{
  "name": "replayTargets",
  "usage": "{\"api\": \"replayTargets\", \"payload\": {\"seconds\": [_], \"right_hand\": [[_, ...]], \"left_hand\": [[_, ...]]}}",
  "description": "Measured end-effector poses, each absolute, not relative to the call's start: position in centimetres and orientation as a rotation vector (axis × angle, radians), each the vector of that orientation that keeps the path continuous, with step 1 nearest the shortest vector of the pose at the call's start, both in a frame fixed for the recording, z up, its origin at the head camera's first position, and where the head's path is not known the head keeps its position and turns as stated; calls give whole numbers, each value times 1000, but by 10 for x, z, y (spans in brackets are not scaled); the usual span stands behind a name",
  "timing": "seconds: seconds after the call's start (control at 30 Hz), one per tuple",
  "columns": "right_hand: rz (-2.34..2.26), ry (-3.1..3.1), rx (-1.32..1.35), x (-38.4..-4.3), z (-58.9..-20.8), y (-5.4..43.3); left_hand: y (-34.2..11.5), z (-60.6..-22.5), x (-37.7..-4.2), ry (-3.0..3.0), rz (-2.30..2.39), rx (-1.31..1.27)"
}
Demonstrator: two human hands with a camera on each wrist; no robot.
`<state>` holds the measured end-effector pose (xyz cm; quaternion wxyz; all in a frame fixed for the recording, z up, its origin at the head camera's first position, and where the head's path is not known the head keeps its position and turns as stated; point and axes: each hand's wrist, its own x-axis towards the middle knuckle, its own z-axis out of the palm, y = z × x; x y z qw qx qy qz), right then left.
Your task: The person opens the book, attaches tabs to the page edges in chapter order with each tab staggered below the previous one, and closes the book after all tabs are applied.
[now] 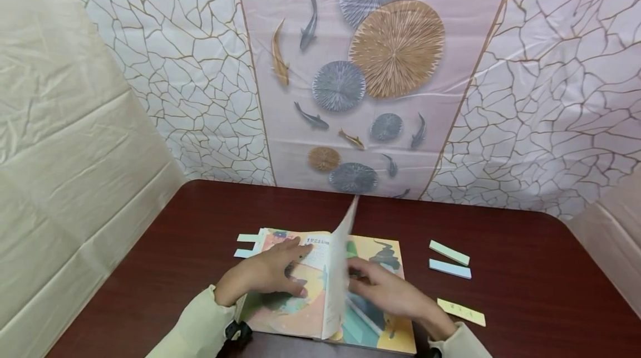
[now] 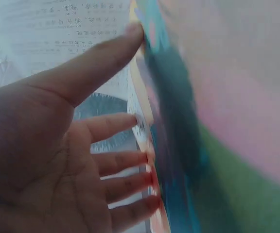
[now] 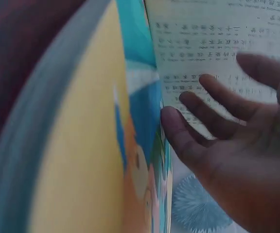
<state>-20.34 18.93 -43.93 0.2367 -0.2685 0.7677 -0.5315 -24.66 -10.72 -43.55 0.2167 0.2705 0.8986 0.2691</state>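
An illustrated book (image 1: 280, 319) lies spread on the table, with one page (image 1: 336, 274) standing upright near its middle. My left hand (image 1: 270, 269) rests on the left-hand page, its fingers extended and thumb spread. In the left wrist view those fingers (image 2: 123, 160) reach the colourful paper surface. My right hand (image 1: 383, 288) is over the right-hand page, beside the raised page, with its fingers loosely bent. In the right wrist view a fingertip (image 3: 169, 116) is right at the inner part of the book, and the printed page (image 3: 193, 43) shows behind the fingers.
A green tab (image 1: 247, 238) and a blue tab (image 1: 243, 253) stick out from the book's left edge. To the right on the dark red table (image 1: 531, 280) lie a green strip (image 1: 449, 252), a blue strip (image 1: 449, 269) and a yellow strip (image 1: 462, 312) with writing. A patterned cloth (image 1: 340, 135) hangs behind.
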Motion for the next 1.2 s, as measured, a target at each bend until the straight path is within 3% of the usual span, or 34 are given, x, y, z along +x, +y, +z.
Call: {"api": "replayTargets", "payload": {"seconds": [0.23, 0.53, 0.77, 0.9, 1.2], "right_hand": [[-1090, 2326, -933, -191, -441, 176], [-903, 2418, -1058, -184, -439, 172], [-831, 2465, -1059, -188, -441, 164], [-730, 2508, -1096, -188, -444, 160], [-610, 2548, -1081, -183, -445, 153]], "left_hand": [[-129, -441, -274, 2367, 1227, 896], [-159, -400, -282, 2634, 1495, 620], [-149, -384, -273, 2712, 1287, 760], [-132, -397, -262, 2716, 1066, 865], [-97, -430, -245, 2606, 791, 763]]}}
